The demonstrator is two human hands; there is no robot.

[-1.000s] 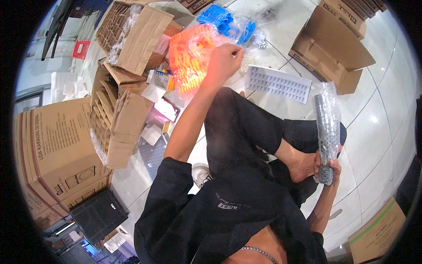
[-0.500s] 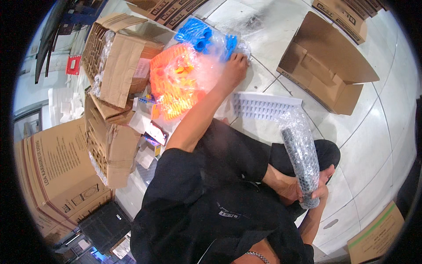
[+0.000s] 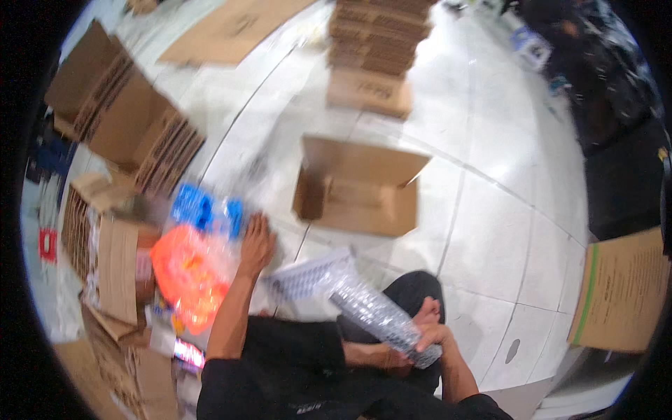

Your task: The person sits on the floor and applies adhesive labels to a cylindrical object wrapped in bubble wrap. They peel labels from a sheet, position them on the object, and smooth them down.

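My right hand [image 3: 437, 341] is closed around the lower end of a long dark object in bubble wrap [image 3: 381, 315]. The wrapped object slants up and left over my crossed legs; the wrap hides its exact kind. On the floor at the left, my left hand [image 3: 258, 245] lies with its fingers stretched forward, a little blurred. Just beside it are blue plastic pieces [image 3: 194, 207] in clear plastic. Nearer to me is a clear bag of orange plastic pieces [image 3: 189, 273]. A white sheet printed with rows of small marks [image 3: 301, 278] lies between my hands, partly under the bubble wrap's end.
An open cardboard box [image 3: 360, 210] stands ahead on the tiled floor. Stacked flat cartons [image 3: 378, 42] rise behind it, and more cartons [image 3: 150, 140] stand at the far left. Opened divided boxes [image 3: 115, 266] line my left. A carton with a green stripe [image 3: 619, 290] is at right.
The view has swung to the right, so the floor things appear further left. My left hand has come off the clear plastic by the blue pieces. My right hand still holds the wrapped object, now tilted more leftward.
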